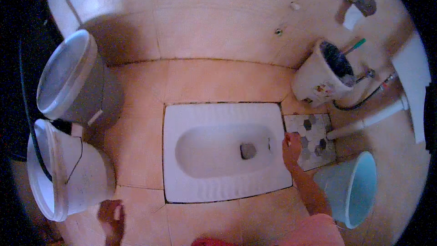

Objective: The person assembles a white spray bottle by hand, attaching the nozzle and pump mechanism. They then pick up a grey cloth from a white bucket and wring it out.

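A white squat toilet (227, 191) is set into the floor, with a dark square drain hole (248, 151) in its basin. By the toilet's right edge, my right hand (292, 149) hangs with its fingers curled together. Whatever is in those fingers, if anything, is too small to make out. My left hand (111, 214) is low at the left, its fingers bent in loosely and nothing visible in them. The nearest thing to it is a white bucket (88, 177) with a black hose (34, 141) running into it.
Behind that bucket stands a lidded pail (68, 75). At the right are a light blue bin (334, 189), a patterned tile patch (314, 132) and a white pipe (368, 120). A flowered bin (321, 79) with dark contents stands in the far right corner, near a green-tipped handle (357, 45).
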`<state>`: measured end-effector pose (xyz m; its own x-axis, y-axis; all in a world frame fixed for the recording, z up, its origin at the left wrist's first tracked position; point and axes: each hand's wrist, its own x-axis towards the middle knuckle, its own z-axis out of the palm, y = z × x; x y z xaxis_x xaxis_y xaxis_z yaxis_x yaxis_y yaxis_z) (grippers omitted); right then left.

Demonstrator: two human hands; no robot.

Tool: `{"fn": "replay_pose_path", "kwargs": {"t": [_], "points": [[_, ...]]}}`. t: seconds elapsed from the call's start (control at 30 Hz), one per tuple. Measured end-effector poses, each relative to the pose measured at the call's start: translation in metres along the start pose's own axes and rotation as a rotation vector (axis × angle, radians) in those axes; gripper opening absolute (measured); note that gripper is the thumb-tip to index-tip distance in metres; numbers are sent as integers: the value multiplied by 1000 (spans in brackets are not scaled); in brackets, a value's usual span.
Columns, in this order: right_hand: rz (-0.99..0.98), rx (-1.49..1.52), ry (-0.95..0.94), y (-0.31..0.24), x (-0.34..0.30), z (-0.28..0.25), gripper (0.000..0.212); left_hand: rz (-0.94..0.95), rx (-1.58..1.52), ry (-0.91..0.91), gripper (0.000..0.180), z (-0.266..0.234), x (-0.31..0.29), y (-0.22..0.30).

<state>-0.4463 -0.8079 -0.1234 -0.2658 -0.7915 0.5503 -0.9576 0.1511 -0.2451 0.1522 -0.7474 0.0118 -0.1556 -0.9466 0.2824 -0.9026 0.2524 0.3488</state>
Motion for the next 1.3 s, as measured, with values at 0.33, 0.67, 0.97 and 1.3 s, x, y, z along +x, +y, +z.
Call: {"fn": "replay_pose_path", "kwargs": {"t": [0.33,0.67,0.97,1.3], "points": [[114,-169,609,63,266,-162,28,331,-464,-51,16,10,22,170],[-793,1238,-969,-417,-90,-80,17,-496,-8,217,12,-122,-174,95],[-1827,1668,-1707,-580,-291,-277,14,-861,555,259,13,-235,-377,200],[-2468,1330,-1687,-534,-386,-323,18,-2056,533,1382,28,-116,-580,360]]}}
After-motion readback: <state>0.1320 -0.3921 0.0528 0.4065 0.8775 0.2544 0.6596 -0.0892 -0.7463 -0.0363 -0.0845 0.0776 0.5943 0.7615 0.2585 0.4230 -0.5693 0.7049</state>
